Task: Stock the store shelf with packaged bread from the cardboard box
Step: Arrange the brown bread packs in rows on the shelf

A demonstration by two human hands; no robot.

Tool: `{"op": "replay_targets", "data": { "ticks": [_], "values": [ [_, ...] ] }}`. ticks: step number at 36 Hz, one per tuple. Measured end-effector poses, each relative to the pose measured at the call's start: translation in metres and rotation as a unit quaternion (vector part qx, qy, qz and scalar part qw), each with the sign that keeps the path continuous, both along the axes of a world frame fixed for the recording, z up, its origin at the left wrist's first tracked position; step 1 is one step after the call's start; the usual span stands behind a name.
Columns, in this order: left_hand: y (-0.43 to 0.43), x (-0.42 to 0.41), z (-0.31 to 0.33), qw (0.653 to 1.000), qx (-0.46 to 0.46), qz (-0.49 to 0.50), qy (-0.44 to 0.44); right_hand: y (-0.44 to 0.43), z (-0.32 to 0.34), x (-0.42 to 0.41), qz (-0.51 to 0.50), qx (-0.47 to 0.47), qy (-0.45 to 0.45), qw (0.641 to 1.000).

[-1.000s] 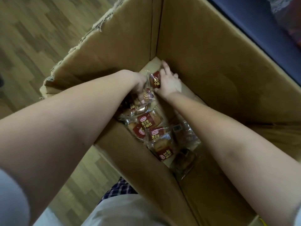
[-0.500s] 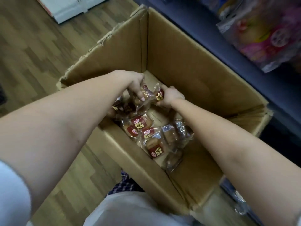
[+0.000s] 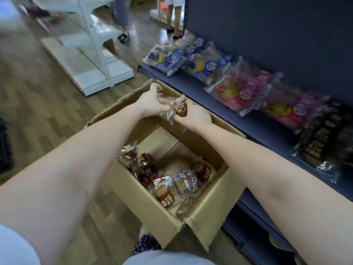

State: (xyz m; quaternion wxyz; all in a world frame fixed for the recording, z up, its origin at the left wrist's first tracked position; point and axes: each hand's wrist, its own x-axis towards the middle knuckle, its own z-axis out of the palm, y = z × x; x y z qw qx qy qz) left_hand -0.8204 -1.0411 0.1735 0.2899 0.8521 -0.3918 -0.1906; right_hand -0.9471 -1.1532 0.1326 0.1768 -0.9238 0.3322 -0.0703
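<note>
- The bread looked light and soft in slick, crinkly film. It would likely crush under a squeeze, so a loose cupping hold or a pinch at the sealed ends seemed best.
- The left hand had its fingers curled round the clear wrappers at the bunch's 9 o'clock side.
- The right hand gripped a red-labelled pack at the bunch's 4 o'clock side.
- The bunch hung between both hands, above the box's 12 o'clock rim.
- More packs lay on the box floor, at 6 o'clock from the hands.
- The shelf ran near, at 2 o'clock.
</note>
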Motion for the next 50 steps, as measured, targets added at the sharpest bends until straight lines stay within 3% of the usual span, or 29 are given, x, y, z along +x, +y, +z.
{"op": "replay_targets", "data": {
  "ticks": [6, 11, 32, 43, 50],
  "values": [
    [-0.002, -0.031, 0.022, 0.983, -0.156, 0.100, 0.017, -0.010, 0.032, -0.018, -0.071, 0.032, -0.154, 0.985],
    [-0.010, -0.058, 0.031, 0.971, -0.210, 0.115, 0.006, -0.018, 0.053, -0.041, -0.080, 0.070, -0.253, 0.961],
    [-0.127, -0.202, 0.064, 0.974, -0.224, -0.020, 0.016, -0.098, 0.086, -0.232, -0.242, -0.022, -0.264, 0.933],
    [-0.177, -0.311, 0.046, 0.954, -0.222, -0.162, 0.118, -0.117, 0.080, -0.366, -0.345, -0.053, -0.259, 0.900],
    [-0.197, -0.385, 0.028, 0.939, -0.209, -0.238, 0.133, -0.107, 0.069, -0.449, -0.427, -0.068, -0.235, 0.871]
  ]
}}
